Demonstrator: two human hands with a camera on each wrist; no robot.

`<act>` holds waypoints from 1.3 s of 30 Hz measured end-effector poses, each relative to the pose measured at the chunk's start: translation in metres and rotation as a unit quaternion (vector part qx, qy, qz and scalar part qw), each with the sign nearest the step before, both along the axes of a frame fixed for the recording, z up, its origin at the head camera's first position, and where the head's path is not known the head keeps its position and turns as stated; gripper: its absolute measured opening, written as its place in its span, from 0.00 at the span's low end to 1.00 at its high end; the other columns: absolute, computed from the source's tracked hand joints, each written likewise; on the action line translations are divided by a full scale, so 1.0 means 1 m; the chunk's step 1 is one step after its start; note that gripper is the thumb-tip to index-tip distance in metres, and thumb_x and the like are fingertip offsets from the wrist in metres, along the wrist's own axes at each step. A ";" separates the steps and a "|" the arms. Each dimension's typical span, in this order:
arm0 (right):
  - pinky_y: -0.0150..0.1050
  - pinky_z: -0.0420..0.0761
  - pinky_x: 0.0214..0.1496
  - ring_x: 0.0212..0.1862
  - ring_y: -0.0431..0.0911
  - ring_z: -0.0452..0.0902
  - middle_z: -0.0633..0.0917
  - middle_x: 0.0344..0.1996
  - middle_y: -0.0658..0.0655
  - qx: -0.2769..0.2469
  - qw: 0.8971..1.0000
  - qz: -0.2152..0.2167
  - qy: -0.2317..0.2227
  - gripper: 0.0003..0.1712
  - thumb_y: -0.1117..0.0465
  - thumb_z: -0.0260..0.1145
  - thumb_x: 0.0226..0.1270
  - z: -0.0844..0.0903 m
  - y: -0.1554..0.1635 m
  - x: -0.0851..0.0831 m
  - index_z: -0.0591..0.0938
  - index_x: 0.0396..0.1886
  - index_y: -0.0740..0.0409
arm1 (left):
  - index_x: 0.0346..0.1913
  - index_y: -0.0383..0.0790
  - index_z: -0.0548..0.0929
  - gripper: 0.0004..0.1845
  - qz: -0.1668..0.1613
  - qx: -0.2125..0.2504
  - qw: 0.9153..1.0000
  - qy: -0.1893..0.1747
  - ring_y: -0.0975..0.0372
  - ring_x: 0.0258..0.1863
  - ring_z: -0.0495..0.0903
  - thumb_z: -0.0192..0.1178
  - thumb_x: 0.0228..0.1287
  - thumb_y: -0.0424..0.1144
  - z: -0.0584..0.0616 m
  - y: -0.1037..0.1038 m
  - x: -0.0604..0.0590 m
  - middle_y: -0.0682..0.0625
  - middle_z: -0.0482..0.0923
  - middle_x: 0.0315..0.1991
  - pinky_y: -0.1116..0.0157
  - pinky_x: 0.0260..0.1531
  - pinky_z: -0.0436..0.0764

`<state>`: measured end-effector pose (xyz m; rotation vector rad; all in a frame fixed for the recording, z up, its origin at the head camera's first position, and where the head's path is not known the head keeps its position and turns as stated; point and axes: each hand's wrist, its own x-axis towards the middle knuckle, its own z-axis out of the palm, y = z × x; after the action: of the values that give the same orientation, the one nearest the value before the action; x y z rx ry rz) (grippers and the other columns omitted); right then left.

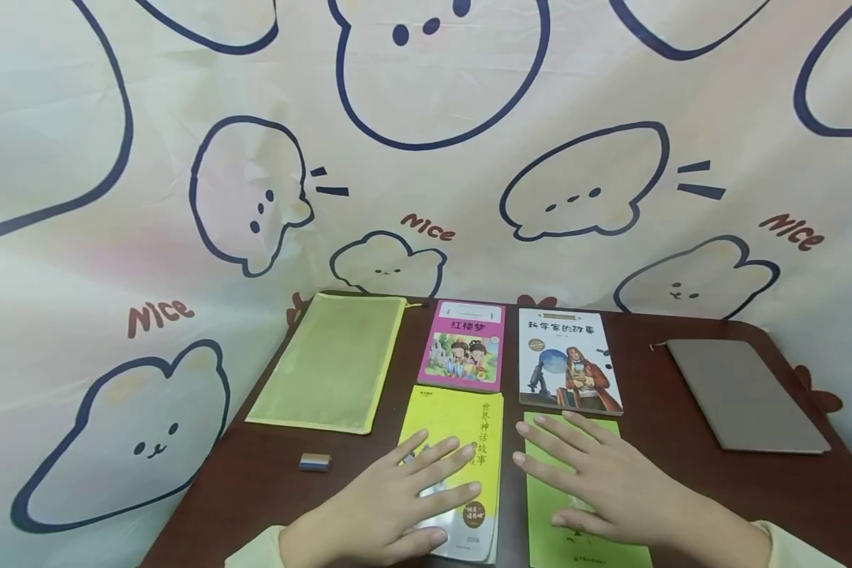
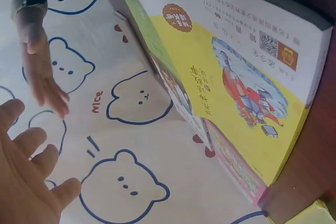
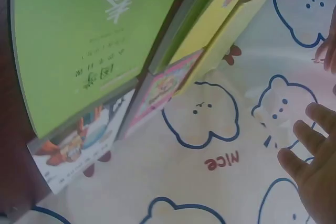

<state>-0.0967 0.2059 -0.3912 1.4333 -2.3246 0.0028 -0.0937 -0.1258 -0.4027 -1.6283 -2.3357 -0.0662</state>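
My left hand (image 1: 405, 505) is spread above the yellow book (image 1: 447, 426), fingers straight and apart, palm down. To its right, my right hand (image 1: 603, 481) hovers in the same spread way over the green book (image 1: 554, 544). Neither hand holds anything. In the left wrist view the yellow book (image 2: 247, 98) shows its illustrated cover, well apart from the left fingers (image 2: 44, 156). The right wrist view shows the green book (image 3: 94, 40) with white lettering, and the right fingers (image 3: 310, 140) spread away from it.
Behind these lie a pink book (image 1: 463, 347) and a white book with a scientist picture (image 1: 571, 363). A yellow zip pouch (image 1: 330, 363) is at the back left, an eraser (image 1: 315, 462) in front of it. A grey notebook (image 1: 749, 394) lies right. A patterned curtain (image 1: 468, 197) surrounds the brown table (image 1: 220, 505).
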 end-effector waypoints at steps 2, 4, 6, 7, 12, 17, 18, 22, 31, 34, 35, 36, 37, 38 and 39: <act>0.44 0.40 0.74 0.70 0.53 0.56 0.62 0.71 0.55 -0.005 1.000 -0.009 -0.004 0.35 0.35 0.46 0.69 -0.005 0.000 -0.002 0.63 0.71 0.46 | 0.73 0.57 0.56 0.28 0.000 0.003 1.000 -0.006 0.58 0.73 0.46 0.30 0.73 0.56 -0.002 0.003 -0.002 0.51 0.43 0.75 0.52 0.68 0.52; 0.44 0.40 0.74 0.70 0.53 0.57 0.62 0.70 0.55 -0.010 1.000 -0.019 -0.010 0.35 0.36 0.46 0.69 -0.010 -0.001 -0.006 0.64 0.71 0.46 | 0.72 0.56 0.58 0.28 -0.001 0.008 1.000 -0.002 0.57 0.73 0.47 0.29 0.74 0.56 -0.004 0.006 -0.004 0.52 0.44 0.75 0.51 0.68 0.53; 0.43 0.38 0.74 0.69 0.53 0.58 0.63 0.70 0.55 -0.011 0.999 -0.029 -0.017 0.33 0.37 0.47 0.69 -0.014 -0.003 -0.010 0.66 0.69 0.44 | 0.72 0.56 0.59 0.28 -0.001 0.012 1.000 -0.007 0.58 0.73 0.47 0.27 0.74 0.56 -0.007 0.008 -0.006 0.52 0.44 0.75 0.51 0.68 0.54; 0.43 0.37 0.74 0.69 0.54 0.58 0.64 0.69 0.55 -0.012 0.999 -0.034 -0.020 0.32 0.38 0.49 0.69 -0.016 -0.003 -0.013 0.68 0.68 0.44 | 0.72 0.56 0.60 0.28 0.000 0.013 1.000 -0.013 0.58 0.73 0.47 0.27 0.74 0.56 -0.008 0.009 -0.008 0.53 0.44 0.75 0.51 0.68 0.54; 0.39 0.28 0.73 0.68 0.55 0.61 0.68 0.67 0.55 -0.009 0.996 -0.075 -0.053 0.24 0.43 0.56 0.67 -0.025 -0.008 -0.025 0.76 0.61 0.42 | 0.72 0.56 0.58 0.27 0.020 0.001 0.999 -0.029 0.58 0.73 0.47 0.31 0.74 0.55 -0.020 0.009 -0.011 0.54 0.45 0.75 0.52 0.68 0.55; 0.53 0.53 0.71 0.67 0.54 0.62 0.71 0.65 0.54 -0.007 0.989 -0.112 -0.099 0.22 0.42 0.52 0.70 -0.037 -0.015 -0.040 0.80 0.56 0.41 | 0.73 0.57 0.56 0.27 0.039 -0.028 0.998 -0.048 0.57 0.73 0.48 0.34 0.74 0.55 -0.029 0.006 -0.012 0.53 0.45 0.75 0.51 0.66 0.60; 0.56 0.58 0.68 0.67 0.55 0.62 0.72 0.64 0.54 -0.006 0.987 -0.117 -0.107 0.21 0.42 0.51 0.70 -0.040 -0.017 -0.043 0.81 0.55 0.41 | 0.73 0.57 0.57 0.27 0.043 -0.035 0.997 -0.054 0.57 0.73 0.48 0.34 0.74 0.56 -0.031 0.006 -0.012 0.53 0.45 0.75 0.51 0.66 0.60; 0.57 0.66 0.63 0.66 0.56 0.64 0.75 0.61 0.56 0.000 0.983 -0.132 -0.125 0.22 0.42 0.52 0.70 -0.047 -0.025 -0.056 0.82 0.53 0.43 | 0.73 0.57 0.56 0.28 0.051 -0.054 0.996 -0.048 0.56 0.72 0.51 0.37 0.73 0.57 -0.042 0.004 -0.011 0.51 0.49 0.74 0.51 0.64 0.63; 0.54 0.72 0.59 0.60 0.58 0.71 0.79 0.56 0.60 -0.016 0.973 -0.181 -0.142 0.29 0.44 0.59 0.66 -0.067 -0.043 -0.085 0.76 0.60 0.55 | 0.70 0.57 0.62 0.37 0.074 -0.060 0.995 -0.011 0.56 0.68 0.61 0.64 0.57 0.51 -0.058 -0.004 -0.012 0.49 0.61 0.70 0.55 0.59 0.71; 0.53 0.74 0.57 0.57 0.57 0.74 0.80 0.53 0.61 -0.016 0.973 -0.184 -0.138 0.28 0.46 0.61 0.64 -0.077 -0.045 -0.091 0.78 0.58 0.58 | 0.69 0.56 0.64 0.37 0.087 -0.069 0.994 -0.010 0.56 0.68 0.62 0.64 0.57 0.54 -0.064 -0.007 -0.011 0.49 0.62 0.69 0.55 0.58 0.71; 0.52 0.75 0.56 0.55 0.56 0.75 0.80 0.52 0.61 -0.013 0.973 -0.184 -0.136 0.27 0.46 0.62 0.64 -0.080 -0.046 -0.093 0.79 0.56 0.59 | 0.69 0.56 0.65 0.36 0.093 -0.071 0.993 -0.008 0.56 0.68 0.62 0.63 0.57 0.56 -0.066 -0.008 -0.010 0.49 0.62 0.69 0.55 0.58 0.72; 0.51 0.76 0.55 0.54 0.56 0.76 0.81 0.51 0.62 -0.010 0.974 -0.183 -0.136 0.27 0.46 0.62 0.64 -0.083 -0.047 -0.094 0.79 0.56 0.59 | 0.68 0.56 0.66 0.35 0.098 -0.073 0.992 -0.008 0.56 0.68 0.62 0.62 0.57 0.57 -0.069 -0.009 -0.009 0.49 0.63 0.69 0.55 0.58 0.72; 0.51 0.76 0.54 0.53 0.56 0.76 0.81 0.50 0.61 -0.003 0.973 -0.183 -0.137 0.27 0.46 0.62 0.64 -0.085 -0.048 -0.096 0.80 0.55 0.60 | 0.68 0.55 0.67 0.35 0.103 -0.076 0.992 -0.009 0.55 0.68 0.61 0.61 0.57 0.59 -0.072 -0.010 -0.009 0.49 0.63 0.69 0.55 0.57 0.73; 0.50 0.77 0.53 0.52 0.55 0.77 0.81 0.49 0.61 0.002 0.974 -0.182 -0.138 0.27 0.46 0.62 0.64 -0.088 -0.049 -0.098 0.80 0.54 0.60 | 0.67 0.55 0.68 0.35 0.106 -0.080 0.991 -0.009 0.55 0.68 0.61 0.61 0.57 0.60 -0.074 -0.011 -0.009 0.49 0.64 0.68 0.55 0.56 0.73; 0.49 0.78 0.52 0.51 0.55 0.78 0.82 0.48 0.61 0.008 0.973 -0.183 -0.143 0.26 0.46 0.62 0.64 -0.089 -0.050 -0.099 0.80 0.54 0.60 | 0.66 0.55 0.69 0.34 0.111 -0.085 0.990 -0.010 0.55 0.68 0.61 0.60 0.57 0.60 -0.076 -0.012 -0.009 0.48 0.64 0.68 0.55 0.56 0.73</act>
<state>-0.1962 0.1563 -0.4806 1.0461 -2.8009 0.0922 -0.1025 -0.1382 -0.4787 -1.4337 -2.5835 0.1693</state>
